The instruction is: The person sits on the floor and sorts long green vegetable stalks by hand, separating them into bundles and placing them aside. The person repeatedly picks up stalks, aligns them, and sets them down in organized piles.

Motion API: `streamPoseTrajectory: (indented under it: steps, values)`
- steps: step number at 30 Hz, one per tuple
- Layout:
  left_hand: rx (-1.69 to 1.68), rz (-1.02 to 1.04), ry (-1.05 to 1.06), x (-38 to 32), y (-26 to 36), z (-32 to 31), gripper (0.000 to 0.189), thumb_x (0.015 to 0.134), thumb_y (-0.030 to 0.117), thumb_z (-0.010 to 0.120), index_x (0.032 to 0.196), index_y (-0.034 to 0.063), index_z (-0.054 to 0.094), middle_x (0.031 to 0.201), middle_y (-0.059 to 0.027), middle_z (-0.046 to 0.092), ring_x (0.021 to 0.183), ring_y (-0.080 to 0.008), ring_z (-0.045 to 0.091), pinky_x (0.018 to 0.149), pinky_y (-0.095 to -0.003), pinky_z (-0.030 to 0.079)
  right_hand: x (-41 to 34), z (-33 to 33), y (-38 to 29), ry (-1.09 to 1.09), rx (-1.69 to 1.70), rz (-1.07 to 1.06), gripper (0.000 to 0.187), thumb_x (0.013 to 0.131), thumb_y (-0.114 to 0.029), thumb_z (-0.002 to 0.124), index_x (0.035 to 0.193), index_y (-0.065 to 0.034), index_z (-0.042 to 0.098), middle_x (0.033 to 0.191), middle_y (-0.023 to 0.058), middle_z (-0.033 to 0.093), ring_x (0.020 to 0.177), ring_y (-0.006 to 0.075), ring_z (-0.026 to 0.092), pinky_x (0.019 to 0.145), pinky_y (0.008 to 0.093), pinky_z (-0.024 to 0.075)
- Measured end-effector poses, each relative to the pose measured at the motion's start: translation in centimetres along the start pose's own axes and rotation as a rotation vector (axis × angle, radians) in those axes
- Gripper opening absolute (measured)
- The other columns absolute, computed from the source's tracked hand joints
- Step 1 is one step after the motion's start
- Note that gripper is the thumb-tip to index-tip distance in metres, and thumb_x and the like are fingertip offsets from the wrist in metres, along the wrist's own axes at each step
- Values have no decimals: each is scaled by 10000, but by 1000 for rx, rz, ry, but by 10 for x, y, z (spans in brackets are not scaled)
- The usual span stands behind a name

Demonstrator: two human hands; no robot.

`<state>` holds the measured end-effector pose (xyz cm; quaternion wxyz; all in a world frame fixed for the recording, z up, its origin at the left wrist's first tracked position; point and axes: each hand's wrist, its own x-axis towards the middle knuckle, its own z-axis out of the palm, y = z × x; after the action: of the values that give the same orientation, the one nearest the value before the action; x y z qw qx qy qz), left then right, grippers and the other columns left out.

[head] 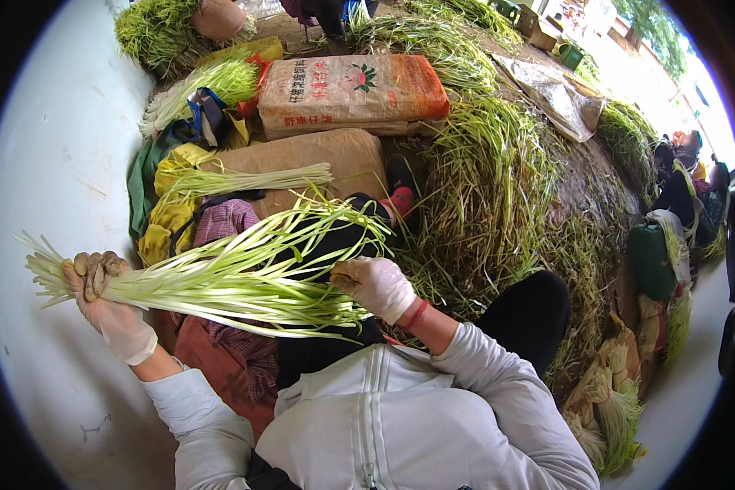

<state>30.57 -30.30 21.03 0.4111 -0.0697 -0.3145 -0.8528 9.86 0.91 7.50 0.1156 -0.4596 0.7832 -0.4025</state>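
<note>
My left hand (101, 294), in a thin soiled glove, grips a bunch of long pale green leafy stalks (220, 282) near their white ends, by the white wall. The leafy ends fan out to the right across my lap. Beside those tips is my right hand (373, 285), also gloved, with its fingers curled; whether it pinches a leaf cannot be told. A smaller bunch of stalks (269, 179) lies beyond, partly on a brown sack-like bundle (318, 150).
Behind the brown bundle lies a printed woven sack (349, 92). Heaped green leaves (490, 190) cover ground to the right. A white wall (55, 184) stands close on the left. Other people (689, 177) sit at far right; more bunches (615, 392) lie at lower right.
</note>
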Motion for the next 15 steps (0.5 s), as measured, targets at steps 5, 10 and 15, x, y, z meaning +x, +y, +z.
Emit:
streamPoseTrajectory:
  steps: [5, 10, 15]
  values:
    - [-19, 0, -5, 0, -1, 5, 291, 976, 256, 471, 725, 113, 433, 497, 40, 365, 505, -80, 338, 641, -271, 351, 9, 12, -12, -119, -72, 14, 225, 810, -256, 645, 955, -85, 666, 783, 128, 664, 725, 325, 642, 655, 402, 514]
    - [-31, -20, -29, 0, -3, 7, 288, 979, 261, 469, 734, 112, 444, 499, 45, 365, 505, -72, 340, 649, -267, 359, 14, 13, -14, -146, -121, -17, 175, 791, -231, 650, 894, -90, 652, 749, 134, 647, 703, 322, 638, 631, 403, 509]
    - [-6, -12, -5, 2, -1, 2, 300, 975, 270, 476, 722, 113, 440, 505, 42, 356, 505, -69, 338, 643, -261, 360, 5, 12, 4, -67, -40, -54, 101, 773, -169, 635, 813, -76, 636, 704, 135, 627, 634, 327, 623, 572, 395, 501]
